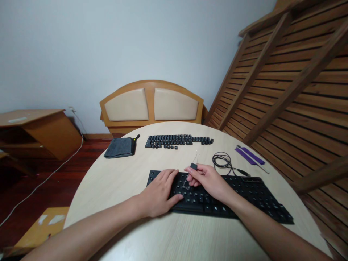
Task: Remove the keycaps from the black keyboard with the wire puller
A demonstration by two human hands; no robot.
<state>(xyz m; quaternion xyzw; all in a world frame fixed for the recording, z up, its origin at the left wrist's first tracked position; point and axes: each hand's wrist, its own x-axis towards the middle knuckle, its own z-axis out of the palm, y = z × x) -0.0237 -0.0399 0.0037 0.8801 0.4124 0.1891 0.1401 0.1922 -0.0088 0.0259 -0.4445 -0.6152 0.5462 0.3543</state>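
Observation:
A black keyboard point(252, 195) lies slanted on the round table, most of its keycaps off and the small switch posts bare. My left hand point(160, 192) rests on its left end, fingers stretched out and thumb apart, pressing on the frame. My right hand point(206, 177) is closed around a wire keycap puller point(193, 166) with a dark handle. The puller's lower wire loops point(186, 184) reach down to the keyboard beside my left thumb; whether a keycap is caught in them I cannot tell. Behind the keyboard, the loose keycaps point(168, 140) lie in rows.
A folded dark grey cloth point(119, 147) lies at the table's left. To the right are a coiled black cable point(223, 159) and a purple item with a thin brush-like stick point(250, 156). A wooden headboard point(150, 105) stands behind the table point(122, 232); wooden slats point(285, 83) lean at right.

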